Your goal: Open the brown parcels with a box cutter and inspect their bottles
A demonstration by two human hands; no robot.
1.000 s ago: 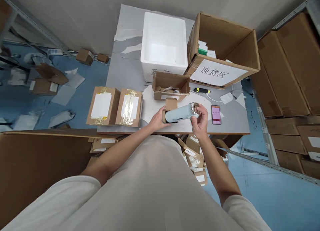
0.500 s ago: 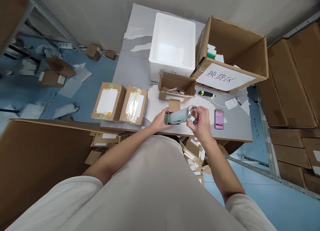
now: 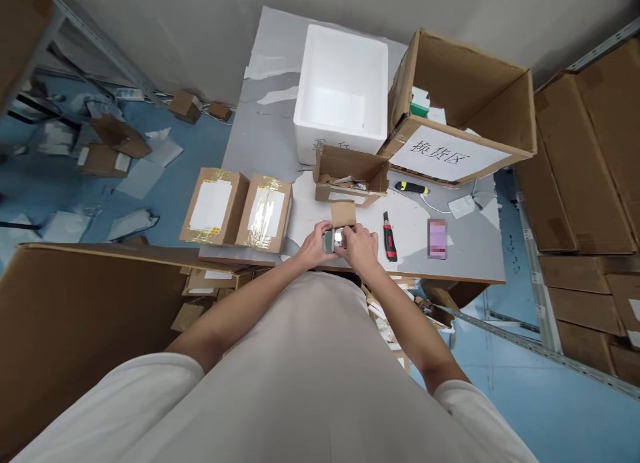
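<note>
Near the table's front edge, my left hand [image 3: 314,245] is closed round a small green box [image 3: 328,241]. The box's brown flap [image 3: 343,213] stands open at its far side. Only the shiny top of a bottle [image 3: 339,237] shows at the box opening; its body is hidden inside. My right hand [image 3: 361,247] has its fingers closed at the bottle's top, and the fingertips are partly hidden. To the right of this hand lies a red and black utility knife [image 3: 390,239].
An open carton [image 3: 350,197] stands just beyond my hands, with a white foam box [image 3: 305,139] and a large labelled carton [image 3: 453,153] behind. Two taped cartons [image 3: 209,206] sit left. A yellow-black cutter [image 3: 411,187] and a phone [image 3: 438,239] lie right.
The bottle has gone from mostly outside the box to almost wholly inside it. My right hand has moved left with it, close to my left hand, uncovering the red and black utility knife.
</note>
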